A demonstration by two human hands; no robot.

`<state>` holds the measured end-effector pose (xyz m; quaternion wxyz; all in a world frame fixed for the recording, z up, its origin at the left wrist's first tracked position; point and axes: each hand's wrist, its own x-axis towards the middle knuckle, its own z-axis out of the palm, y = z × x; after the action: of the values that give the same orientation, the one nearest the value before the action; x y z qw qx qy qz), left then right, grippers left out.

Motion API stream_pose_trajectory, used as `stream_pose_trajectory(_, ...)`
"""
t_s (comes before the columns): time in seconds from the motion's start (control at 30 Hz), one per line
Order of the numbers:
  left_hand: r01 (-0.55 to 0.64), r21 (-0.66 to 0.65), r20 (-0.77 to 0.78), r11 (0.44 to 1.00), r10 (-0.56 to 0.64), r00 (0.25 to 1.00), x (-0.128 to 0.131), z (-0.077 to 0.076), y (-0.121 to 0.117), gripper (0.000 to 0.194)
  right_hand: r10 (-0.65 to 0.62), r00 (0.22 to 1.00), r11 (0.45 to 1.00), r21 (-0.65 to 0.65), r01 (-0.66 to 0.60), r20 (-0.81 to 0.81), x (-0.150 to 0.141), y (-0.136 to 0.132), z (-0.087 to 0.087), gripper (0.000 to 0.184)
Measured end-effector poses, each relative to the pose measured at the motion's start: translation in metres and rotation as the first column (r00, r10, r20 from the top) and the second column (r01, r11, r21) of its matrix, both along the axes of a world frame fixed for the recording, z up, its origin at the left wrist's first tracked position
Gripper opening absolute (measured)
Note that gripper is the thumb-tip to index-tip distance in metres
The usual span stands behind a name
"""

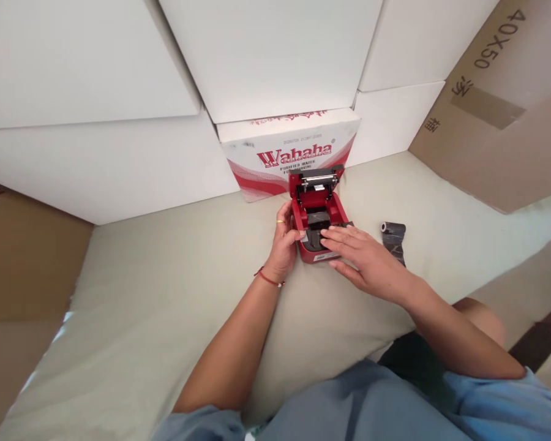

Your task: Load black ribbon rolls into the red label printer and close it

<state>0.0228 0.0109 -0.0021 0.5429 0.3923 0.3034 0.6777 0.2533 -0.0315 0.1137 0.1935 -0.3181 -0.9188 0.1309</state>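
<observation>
A red and black label printer (pixel 337 209) sits in front of me with its lid (pixel 298 184) raised and tilted back. Inside it lies a dark roll (pixel 318 218). My left hand (pixel 282 248) grips the printer's left side, thumb over the front corner and fingers along the outer wall. With fingers stretched out, my right hand (pixel 370 260) rests on the black front part (pixel 313 240), hiding the front right corner. To the right of the printer, a partly unrolled roll of shiny black ribbon (pixel 393 236) lies on the cloth.
Pale green cloth (pixel 165 294) covers the surface. Behind the printer stands a white and red Wahaha water carton (pixel 248 159), close to the lid. White boxes (pixel 275 55) form a wall at the back. Brown cardboard boxes stand at the left (pixel 27 257) and right (pixel 500 141).
</observation>
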Motion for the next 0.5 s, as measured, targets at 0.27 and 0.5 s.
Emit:
stream_pose_trajectory(0.27,-0.196,0.170,-0.287,0.966,0.238,0.928,0.013,0.010,-0.022,0.099,-0.009,0.999,1.000,-0.010,0.009,-0.031,0.009,0.004,-0.025,0.049)
stream_pose_trajectory(0.5,-0.103,0.183,-0.387,0.978,0.168,0.907,0.011,0.012,-0.025,0.113,-0.082,0.946,0.994,-0.095,0.054,-0.314,0.009,0.018,-0.013,0.041)
